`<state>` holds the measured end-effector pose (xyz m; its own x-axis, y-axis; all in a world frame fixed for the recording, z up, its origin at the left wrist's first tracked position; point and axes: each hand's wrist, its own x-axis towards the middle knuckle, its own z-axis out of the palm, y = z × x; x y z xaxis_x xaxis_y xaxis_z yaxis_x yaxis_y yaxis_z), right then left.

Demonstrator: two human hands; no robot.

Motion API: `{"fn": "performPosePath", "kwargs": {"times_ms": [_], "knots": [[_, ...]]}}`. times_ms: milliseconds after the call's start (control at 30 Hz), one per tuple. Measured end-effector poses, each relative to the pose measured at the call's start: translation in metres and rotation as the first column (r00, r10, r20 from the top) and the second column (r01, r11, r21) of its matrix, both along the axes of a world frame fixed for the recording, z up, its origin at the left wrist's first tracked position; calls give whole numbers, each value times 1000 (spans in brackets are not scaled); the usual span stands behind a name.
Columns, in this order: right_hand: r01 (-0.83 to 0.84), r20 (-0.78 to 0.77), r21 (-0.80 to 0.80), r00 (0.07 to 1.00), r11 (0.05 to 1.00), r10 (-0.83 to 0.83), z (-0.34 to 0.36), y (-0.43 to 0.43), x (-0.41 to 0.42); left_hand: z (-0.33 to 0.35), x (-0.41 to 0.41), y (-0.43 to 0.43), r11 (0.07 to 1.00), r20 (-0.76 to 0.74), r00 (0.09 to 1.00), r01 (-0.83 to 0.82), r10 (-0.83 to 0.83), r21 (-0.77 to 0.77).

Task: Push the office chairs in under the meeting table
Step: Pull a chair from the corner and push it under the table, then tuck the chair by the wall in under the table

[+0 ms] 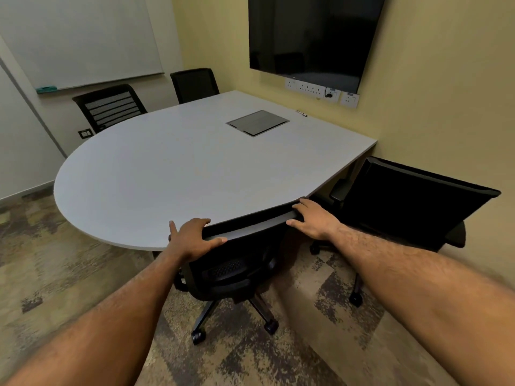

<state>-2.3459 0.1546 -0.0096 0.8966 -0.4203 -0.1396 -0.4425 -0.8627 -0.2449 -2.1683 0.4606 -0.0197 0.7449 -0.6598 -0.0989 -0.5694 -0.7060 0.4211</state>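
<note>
A grey meeting table (pixel 167 174) with a rounded near end fills the middle of the view. A black office chair (pixel 239 263) stands right in front of me, its backrest top touching the table edge and its seat tucked under. My left hand (pixel 192 238) grips the left end of that backrest top. My right hand (pixel 315 218) rests on the right end, fingers spread over it. A second black chair (pixel 412 199) stands to the right, close to the table's straight side, angled. Two more black chairs, one at the far left (pixel 110 107) and one further back (pixel 195 84), stand at the far side.
A dark cable hatch (pixel 257 122) is set in the tabletop. A large black screen (pixel 315 37) hangs on the yellow wall with sockets (pixel 320 91) beneath it. A whiteboard (pixel 78 40) is on the left wall. Patterned carpet (pixel 69 274) covers the floor.
</note>
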Motion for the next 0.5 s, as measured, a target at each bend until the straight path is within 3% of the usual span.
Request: {"fn": "performPosePath", "kwargs": {"times_ms": [167, 500], "knots": [[15, 26, 6, 1000, 1000, -15, -3, -17, -26, 7, -18, -50, 988, -40, 991, 121, -126, -99], [174, 38, 60, 983, 983, -177, -17, -115, -120, 9, -60, -182, 948, 73, 945, 319, -319, 17]]}}
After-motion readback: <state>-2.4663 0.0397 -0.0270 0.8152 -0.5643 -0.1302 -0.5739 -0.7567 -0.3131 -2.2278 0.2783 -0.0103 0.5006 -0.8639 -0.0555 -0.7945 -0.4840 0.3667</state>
